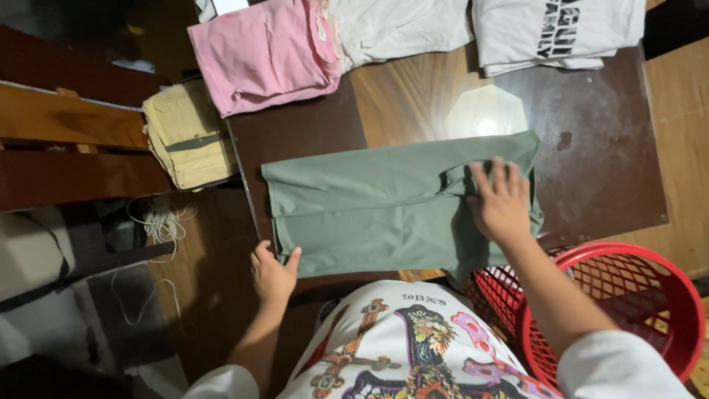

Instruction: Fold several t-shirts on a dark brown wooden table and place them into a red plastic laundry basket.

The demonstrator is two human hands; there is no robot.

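An olive green shirt (377,203) lies partly folded across the dark wooden table (598,148). My left hand (272,272) pinches the shirt's near left corner at the table's front edge. My right hand (502,201) rests flat with fingers spread on the shirt's right end, pressing the cloth down near its folded sleeve.
At the table's far edge lie a folded pink garment (262,52), a folded white one (399,26) and a white shirt with dark print (554,29). A folded tan garment (190,133) sits on a bench at left. A red mesh basket (628,303) stands at my right.
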